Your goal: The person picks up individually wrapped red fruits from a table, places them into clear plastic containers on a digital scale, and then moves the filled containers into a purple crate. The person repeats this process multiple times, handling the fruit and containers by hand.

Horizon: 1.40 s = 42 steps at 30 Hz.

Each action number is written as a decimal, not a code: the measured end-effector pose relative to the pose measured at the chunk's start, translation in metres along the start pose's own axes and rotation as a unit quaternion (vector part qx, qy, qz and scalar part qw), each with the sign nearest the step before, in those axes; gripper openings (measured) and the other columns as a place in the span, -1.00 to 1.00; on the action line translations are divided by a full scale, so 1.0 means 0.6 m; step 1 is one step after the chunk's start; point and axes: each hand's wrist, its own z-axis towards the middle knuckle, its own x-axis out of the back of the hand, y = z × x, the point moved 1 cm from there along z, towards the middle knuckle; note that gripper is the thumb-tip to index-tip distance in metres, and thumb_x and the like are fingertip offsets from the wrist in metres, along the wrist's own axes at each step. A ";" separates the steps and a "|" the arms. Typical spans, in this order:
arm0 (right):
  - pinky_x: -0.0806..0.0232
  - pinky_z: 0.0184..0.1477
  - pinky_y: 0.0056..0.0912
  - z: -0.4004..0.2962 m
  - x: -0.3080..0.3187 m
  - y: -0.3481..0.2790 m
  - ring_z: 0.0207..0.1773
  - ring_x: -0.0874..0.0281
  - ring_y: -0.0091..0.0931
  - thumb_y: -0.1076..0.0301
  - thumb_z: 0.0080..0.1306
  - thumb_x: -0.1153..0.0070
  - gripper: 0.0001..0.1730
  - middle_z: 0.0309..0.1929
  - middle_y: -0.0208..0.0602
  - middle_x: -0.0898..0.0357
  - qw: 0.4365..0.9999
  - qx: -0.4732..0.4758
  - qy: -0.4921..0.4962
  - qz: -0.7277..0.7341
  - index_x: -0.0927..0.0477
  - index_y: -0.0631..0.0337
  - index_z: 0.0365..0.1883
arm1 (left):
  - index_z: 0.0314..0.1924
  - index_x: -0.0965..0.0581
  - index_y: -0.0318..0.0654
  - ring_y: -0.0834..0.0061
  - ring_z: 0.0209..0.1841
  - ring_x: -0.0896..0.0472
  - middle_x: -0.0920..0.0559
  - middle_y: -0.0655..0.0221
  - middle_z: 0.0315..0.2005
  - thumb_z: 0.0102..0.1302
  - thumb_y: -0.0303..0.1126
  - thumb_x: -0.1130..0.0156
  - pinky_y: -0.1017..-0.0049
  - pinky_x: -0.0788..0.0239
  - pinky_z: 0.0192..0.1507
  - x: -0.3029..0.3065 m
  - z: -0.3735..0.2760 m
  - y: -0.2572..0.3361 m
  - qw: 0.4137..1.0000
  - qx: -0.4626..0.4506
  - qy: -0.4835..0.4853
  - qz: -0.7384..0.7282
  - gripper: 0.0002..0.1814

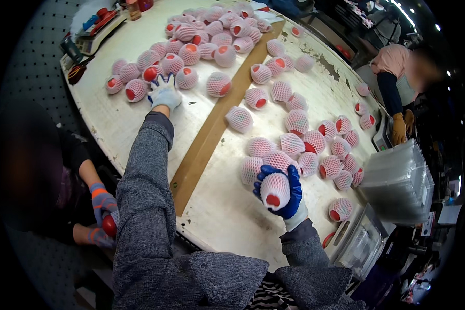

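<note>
My right hand (pixel 283 190), in a blue-coated work glove, holds a round red fruit in a white foam net sleeve (pixel 275 192), palm turned up, over the right part of the table. My left hand (pixel 164 92), in a white and blue glove, reaches forward with its fingertips at a netted red fruit (pixel 152 73) in the left group. Whether it grips that fruit is hidden by the hand. More netted fruits (pixel 188 78) lie around it and in a large pile (pixel 217 27) at the back. Others (pixel 313 142) are spread to the right.
A brown strip (pixel 217 135) crosses the white table (pixel 232 217). Clear plastic boxes (pixel 395 182) are stacked at the right, above a scale (pixel 343 236) bearing a clear container (pixel 362 236). A co-worker's gloved hands (pixel 104 205) are at lower left, another's (pixel 399 128) at right.
</note>
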 end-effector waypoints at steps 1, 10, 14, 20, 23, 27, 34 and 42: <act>-0.37 0.09 -0.07 0.003 -0.010 0.000 -0.03 -0.52 -0.17 -0.14 0.38 0.19 -0.31 -0.02 -0.01 -0.51 0.999 -0.013 -0.034 -0.003 -0.40 0.37 0.11 | 0.36 -0.15 0.11 0.01 0.33 -0.16 -0.20 0.13 0.30 0.15 -0.07 -0.20 -0.16 -0.11 0.13 -0.007 -0.005 -0.005 0.999 -0.023 0.015 0.031 -0.22; -0.47 -0.06 -0.29 0.061 -0.084 0.000 -0.10 -0.58 -0.26 0.17 0.35 0.00 -0.36 -0.04 0.03 -0.50 0.979 -0.034 -0.118 -0.166 -0.15 0.26 0.31 | 0.31 -0.19 -0.29 0.30 0.24 -0.36 -0.38 0.18 0.18 0.14 -0.09 -0.29 0.23 -0.22 0.27 0.035 -0.152 0.013 0.462 -0.201 -0.161 -0.848 -0.18; -0.53 -0.13 -0.22 0.062 -0.052 0.008 -0.12 -0.59 -0.24 0.30 0.27 -0.10 -0.45 -0.08 -0.03 -0.51 0.998 -0.006 -0.012 -0.054 -0.25 0.25 0.18 | 0.24 -0.32 -0.31 0.35 0.25 -0.33 -0.41 0.21 0.16 -0.01 -0.30 -0.46 0.42 -0.19 0.26 0.143 -0.223 0.102 0.614 -0.471 -0.236 -0.588 -0.20; -0.43 -0.30 -0.23 -0.044 -0.017 0.011 -0.34 -0.54 -0.24 -0.10 0.25 0.05 -0.33 -0.28 -0.01 -0.54 0.998 0.018 -0.021 0.055 -0.37 0.34 0.06 | 0.35 -0.17 0.06 -0.06 0.23 -0.29 -0.20 0.05 0.29 0.03 -0.14 -0.37 0.16 -0.23 0.20 0.086 0.014 0.106 0.992 -0.056 0.090 -0.066 -0.12; -0.41 -0.37 -0.25 -0.086 0.010 0.011 -0.42 -0.54 -0.24 -0.17 0.20 0.03 -0.26 -0.29 0.00 -0.55 0.997 0.048 -0.024 0.057 -0.37 0.34 0.08 | 0.34 -0.19 0.17 -0.10 0.23 -0.27 -0.12 0.03 0.31 0.03 -0.14 -0.34 0.11 -0.24 0.18 -0.021 0.077 0.055 0.998 -0.051 0.015 -0.037 -0.15; -0.37 -0.52 -0.28 -0.171 0.047 0.006 -0.52 -0.53 -0.27 -0.18 0.19 0.03 -0.26 -0.37 0.00 -0.58 0.981 0.185 0.062 0.002 -0.39 0.34 0.07 | 0.25 -0.28 0.02 -0.02 0.15 -0.37 -0.29 0.09 0.22 0.01 -0.21 -0.37 0.21 -0.28 0.16 -0.042 0.068 0.070 0.982 -0.029 0.066 -0.176 -0.23; -0.47 -0.32 -0.32 -0.303 0.052 -0.070 -0.34 -0.56 -0.30 0.01 0.27 -0.02 -0.41 -0.28 -0.07 -0.55 0.868 0.450 0.188 -0.092 -0.36 0.34 0.07 | 0.02 -0.47 -0.13 0.45 -0.06 -0.51 -0.54 0.42 -0.09 0.33 -0.14 -0.09 0.40 -0.43 -0.06 0.015 0.037 0.080 0.598 -0.114 -0.135 -0.782 -0.66; -0.28 0.14 -0.32 -0.415 0.127 -0.220 0.10 -0.45 -0.29 0.18 0.10 -0.26 -0.24 0.04 -0.09 -0.46 0.491 0.352 0.585 -0.541 -0.25 0.21 0.23 | 0.30 -0.23 -0.31 0.47 0.21 -0.35 -0.38 0.29 0.17 0.31 -0.02 -0.07 0.49 -0.18 0.22 0.201 -0.281 0.238 0.551 -0.391 -0.339 -0.655 -0.31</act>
